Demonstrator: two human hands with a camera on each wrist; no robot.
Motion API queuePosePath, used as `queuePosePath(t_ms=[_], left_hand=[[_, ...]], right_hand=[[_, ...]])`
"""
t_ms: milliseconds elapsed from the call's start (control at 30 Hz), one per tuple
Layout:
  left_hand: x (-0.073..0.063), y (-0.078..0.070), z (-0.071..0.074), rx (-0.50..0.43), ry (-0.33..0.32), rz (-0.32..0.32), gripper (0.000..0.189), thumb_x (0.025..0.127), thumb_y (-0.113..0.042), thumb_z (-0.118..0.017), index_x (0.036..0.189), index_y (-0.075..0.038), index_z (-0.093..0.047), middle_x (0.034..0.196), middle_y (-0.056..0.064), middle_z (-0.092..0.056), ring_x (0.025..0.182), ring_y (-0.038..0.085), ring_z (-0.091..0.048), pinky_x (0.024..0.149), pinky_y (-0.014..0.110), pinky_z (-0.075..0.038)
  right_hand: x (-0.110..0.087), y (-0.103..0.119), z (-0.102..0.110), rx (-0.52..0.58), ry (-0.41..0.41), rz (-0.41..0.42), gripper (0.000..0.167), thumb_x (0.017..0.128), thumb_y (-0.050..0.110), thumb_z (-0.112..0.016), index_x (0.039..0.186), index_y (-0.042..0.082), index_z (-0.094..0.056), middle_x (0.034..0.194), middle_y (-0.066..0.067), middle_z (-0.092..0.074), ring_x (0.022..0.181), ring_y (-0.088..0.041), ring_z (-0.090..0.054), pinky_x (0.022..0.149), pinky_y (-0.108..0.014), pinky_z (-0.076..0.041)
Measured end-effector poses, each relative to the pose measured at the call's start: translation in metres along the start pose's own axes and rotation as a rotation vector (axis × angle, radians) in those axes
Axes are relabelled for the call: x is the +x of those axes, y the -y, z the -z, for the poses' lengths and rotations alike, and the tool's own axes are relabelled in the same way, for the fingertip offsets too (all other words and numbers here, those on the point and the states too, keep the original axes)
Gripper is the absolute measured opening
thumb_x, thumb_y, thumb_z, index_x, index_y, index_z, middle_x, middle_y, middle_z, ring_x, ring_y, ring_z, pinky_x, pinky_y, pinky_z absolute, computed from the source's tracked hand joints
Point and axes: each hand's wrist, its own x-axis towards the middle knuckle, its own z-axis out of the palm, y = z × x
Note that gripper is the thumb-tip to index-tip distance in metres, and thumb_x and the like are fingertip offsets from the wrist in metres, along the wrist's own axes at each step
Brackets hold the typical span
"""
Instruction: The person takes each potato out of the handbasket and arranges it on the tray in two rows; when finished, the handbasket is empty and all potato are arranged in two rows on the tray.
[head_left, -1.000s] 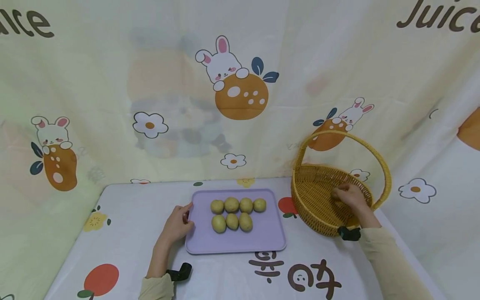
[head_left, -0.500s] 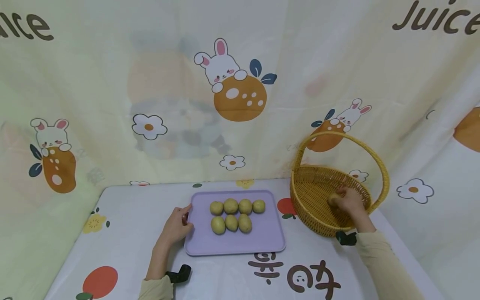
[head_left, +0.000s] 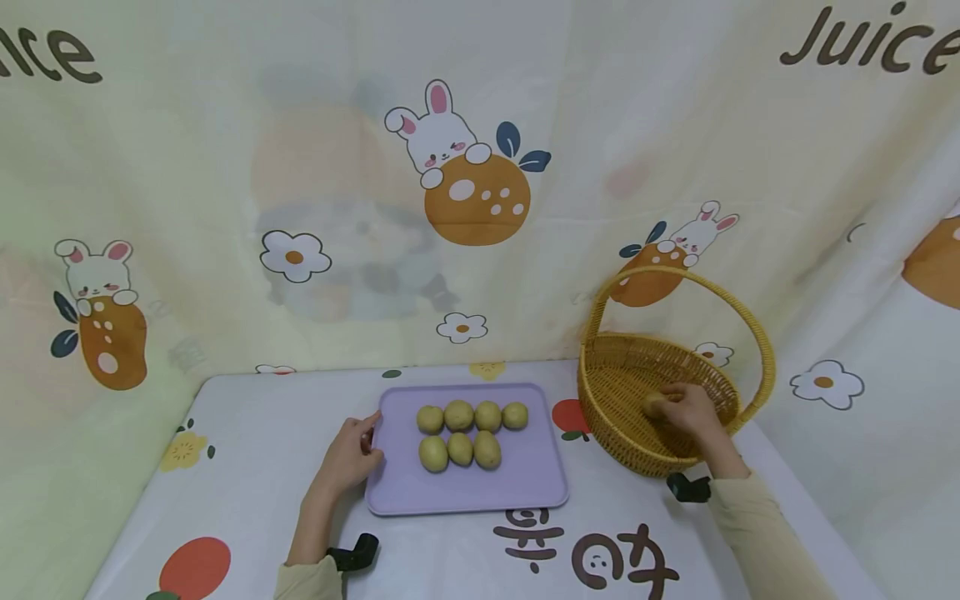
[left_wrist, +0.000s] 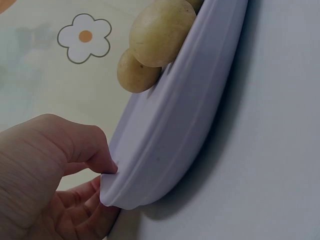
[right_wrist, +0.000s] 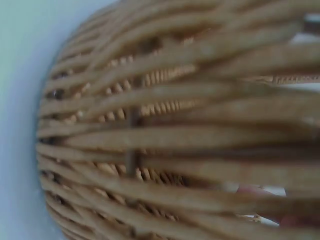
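Several small yellow-brown potatoes (head_left: 459, 416) lie in two rows on a lilac tray (head_left: 525, 483). My left hand (head_left: 348, 456) grips the tray's left edge; in the left wrist view the thumb (left_wrist: 102, 152) is on top of the rim and the other fingers are beneath. Inside the wicker basket (head_left: 618, 367) at the right, my right hand (head_left: 690, 410) holds a potato (head_left: 654, 406), partly covered by the fingers. In the right wrist view the basket's woven wall (right_wrist: 165, 140) fills most of the frame and mostly hides the hand.
The basket's tall arched handle (head_left: 761, 342) rises beside my right forearm. A patterned curtain (head_left: 360, 167) hangs behind the table. Printed fruit and lettering mark the white tablecloth (head_left: 247, 467).
My right hand has shifted slightly left and down inside the basket, and the potato at its fingertips has come into sight. My left hand keeps its hold on the tray.
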Motion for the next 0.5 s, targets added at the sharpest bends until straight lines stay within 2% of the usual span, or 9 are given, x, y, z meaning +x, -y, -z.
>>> queuePosePath(t_ms=[33,100,300,500], left_hand=[[0.0,0.0,0.0,0.002,0.001,0.001,0.065,0.074,0.001,-0.064,0.137,0.007,-0.052,0.096,0.012,-0.05,0.077,0.017,-0.048,0.068,0.032,-0.041],[0.0,0.0,0.0,0.003,0.003,0.004,0.065,0.074,0.0,-0.065,0.138,0.007,-0.052,0.096,0.012,-0.05,0.077,0.017,-0.047,0.069,0.032,-0.04],[0.0,-0.001,0.001,0.0,-0.006,-0.006,0.065,0.074,0.0,-0.065,0.137,0.008,-0.052,0.094,0.012,-0.049,0.075,0.017,-0.046,0.066,0.03,-0.038],[-0.001,-0.002,0.001,-0.002,0.0,0.01,0.065,0.074,0.0,-0.065,0.138,0.007,-0.052,0.096,0.012,-0.05,0.076,0.017,-0.047,0.067,0.031,-0.039]], right_hand=[[-0.002,0.003,0.0,0.019,0.026,-0.019,0.052,0.091,0.012,-0.061,0.126,-0.024,-0.048,0.114,-0.042,-0.055,0.087,-0.04,-0.066,0.07,-0.043,-0.056],[-0.006,0.007,-0.002,0.041,0.033,-0.036,0.05,0.093,0.01,-0.059,0.128,-0.023,-0.047,0.113,-0.042,-0.055,0.081,-0.035,-0.068,0.067,-0.04,-0.056],[-0.01,0.012,-0.004,0.067,0.037,-0.029,0.048,0.094,0.01,-0.059,0.129,-0.021,-0.048,0.109,-0.035,-0.059,0.077,-0.023,-0.066,0.065,-0.034,-0.055],[-0.016,0.017,-0.008,0.177,0.062,-0.056,0.049,0.096,0.01,-0.059,0.133,-0.019,-0.045,0.111,-0.033,-0.059,0.08,-0.024,-0.067,0.07,-0.038,-0.057]])
